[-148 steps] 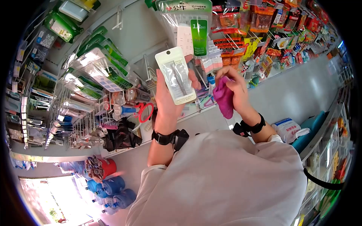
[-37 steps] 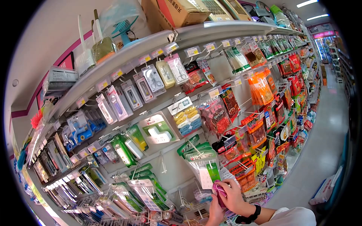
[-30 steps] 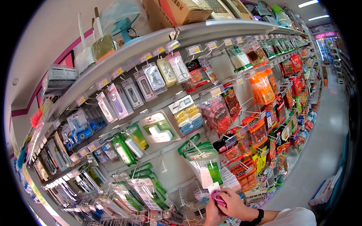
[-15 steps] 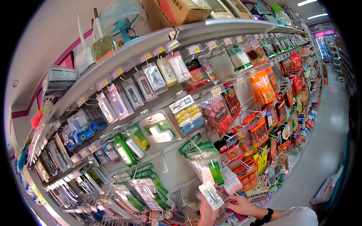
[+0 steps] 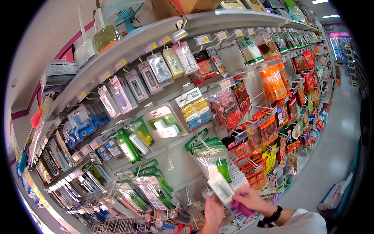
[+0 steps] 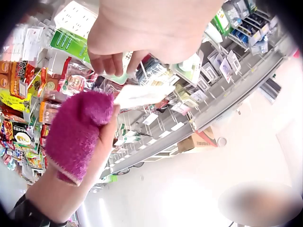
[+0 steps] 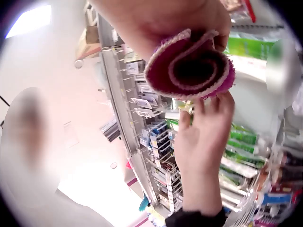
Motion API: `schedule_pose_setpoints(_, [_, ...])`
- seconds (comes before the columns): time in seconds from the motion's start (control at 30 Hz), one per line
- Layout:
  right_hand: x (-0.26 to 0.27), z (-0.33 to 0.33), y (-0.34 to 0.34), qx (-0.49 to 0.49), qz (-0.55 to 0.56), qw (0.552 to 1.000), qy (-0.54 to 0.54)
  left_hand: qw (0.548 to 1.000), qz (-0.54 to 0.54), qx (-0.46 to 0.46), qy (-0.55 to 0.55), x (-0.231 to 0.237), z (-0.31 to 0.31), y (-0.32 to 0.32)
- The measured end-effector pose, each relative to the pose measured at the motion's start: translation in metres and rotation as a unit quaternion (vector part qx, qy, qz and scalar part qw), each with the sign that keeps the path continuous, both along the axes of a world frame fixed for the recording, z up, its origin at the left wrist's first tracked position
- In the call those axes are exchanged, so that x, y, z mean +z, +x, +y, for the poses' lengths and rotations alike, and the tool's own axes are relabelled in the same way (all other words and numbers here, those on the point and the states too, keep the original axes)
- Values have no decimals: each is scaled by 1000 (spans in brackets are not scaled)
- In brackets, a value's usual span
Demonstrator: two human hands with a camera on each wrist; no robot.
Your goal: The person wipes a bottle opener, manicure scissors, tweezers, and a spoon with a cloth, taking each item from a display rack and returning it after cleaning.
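A white packet [image 5: 221,189] tilts in front of the hanging green-and-white packs in the head view, its surface blurred. My right hand [image 5: 253,201] pinches its near end and also holds a fuzzy purple cloth [image 5: 243,207]. The left wrist view shows the packet [image 6: 144,95] nearly edge-on, stretching out from the right thumb, with the cloth [image 6: 78,132] draped over the right fingers. Close beside the packet, my left hand [image 5: 214,210] has its fingers loosely bent and apart from it. From the right wrist, the rolled cloth [image 7: 194,71] hides the packet; the left palm [image 7: 201,137] faces up behind it.
Hooks full of packaged goods line the shelf wall, including green-and-white packs [image 5: 212,156] just beyond the hands and orange snack bags [image 5: 269,128] to the right. Red-handled scissors [image 5: 183,228] hang low. A white bag [image 5: 337,191] lies by the aisle floor [image 5: 319,156].
The view rose from the hands to the shelf wall. Half a second ago the left hand held the packet; now the right hand has come across with the cloth and pinches it, and the left has loosened.
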State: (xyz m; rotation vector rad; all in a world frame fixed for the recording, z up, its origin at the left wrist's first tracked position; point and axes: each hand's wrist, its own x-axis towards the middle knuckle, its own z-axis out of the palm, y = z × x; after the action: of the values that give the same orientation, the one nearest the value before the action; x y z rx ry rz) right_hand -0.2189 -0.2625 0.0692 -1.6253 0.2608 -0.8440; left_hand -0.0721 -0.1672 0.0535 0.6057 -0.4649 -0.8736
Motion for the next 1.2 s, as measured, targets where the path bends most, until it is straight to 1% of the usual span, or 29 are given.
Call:
schedule_pose_setpoints(0.03, [14,-10,-2,7,0,1000,14,999,-22,30,16,-1,3,3])
schedule_pose_setpoints(0.07, [31,-23,-5,14,-1,1000,28,999,-21,30,21,-7,5,7])
schedule_pose_setpoints(0.13, [84,-32,-10,-12,-84,996,21,997,-31,51,51,-17,9,13])
schedule_pose_setpoints(0.17, [102,-49,-7,-34,-107,993,-35,996,-40,31,67,-2,13,4])
schedule_pose_setpoints(0.2, [119,-66,-3,-57,-130,986,-92,996,-40,30,69,-7,14,5])
schedule_pose_setpoints(0.27, [164,-87,5,-92,-170,974,-118,998,-43,-48,20,-21,16,8])
schedule_pose_setpoints(0.33, [199,-119,26,-76,-244,961,-101,998,-42,-41,23,-25,16,7])
schedule_pose_setpoints(0.4, [234,-146,43,-43,-273,960,-53,999,-37,-28,25,-29,21,6])
schedule_pose_setpoints(0.47, [267,-184,63,-141,-229,950,-159,998,29,-32,52,-31,26,11])
schedule_pose_setpoints(0.5, [283,-195,71,-136,-227,950,-164,998,33,-29,45,-29,27,10])
schedule_pose_setpoints(0.57, [314,-212,84,-195,-253,918,-235,995,27,-9,99,-21,32,9])
schedule_pose_setpoints(0.63, [341,-233,99,-194,-250,917,-242,995,30,-7,99,-19,38,8])
schedule_pose_setpoints(0.67, [351,-232,102,-193,-247,917,-248,994,34,-5,99,-19,41,8])
schedule_pose_setpoints(0.73, [363,-225,102,-238,-226,907,-264,994,45,6,97,-27,45,13])
schedule_pose_setpoints(0.8, [364,-218,106,-221,-238,908,-267,994,53,17,95,-35,50,19])
schedule_pose_setpoints(0.83, [363,-210,105,-206,-269,896,-287,994,49,21,95,-38,51,23])
schedule_pose_setpoints(0.87, [361,-193,100,-191,-300,883,-308,994,44,26,95,-42,52,26])
schedule_pose_setpoints(0.93, [352,-161,86,-202,-303,878,-311,995,51,24,88,-59,53,34])
schedule_pose_setpoints(1.0, [343,-136,74,-139,-347,877,-303,995,56,21,81,-91,47,51])
schedule_pose_setpoints(1.03, [338,-120,66,-135,-348,875,-308,993,23,67,98,-115,40,63])
schedule_pose_setpoints(1.07, [334,-106,58,-131,-350,873,-312,987,-11,113,114,-126,35,70])
schedule_pose_setpoints(1.1, [330,-96,51,-88,-348,884,-299,987,-13,112,114,-110,36,61])
schedule_pose_setpoints(1.13, [326,-87,45,-90,-349,884,-298,988,43,93,113,-80,40,40])
schedule_pose_setpoints(1.17, [323,-80,41,-91,-362,872,-315,986,99,74,111,-62,43,28])
schedule_pose_setpoints(1.2, [320,-74,38,-92,-374,861,-332,986,98,73,112,-60,42,26])
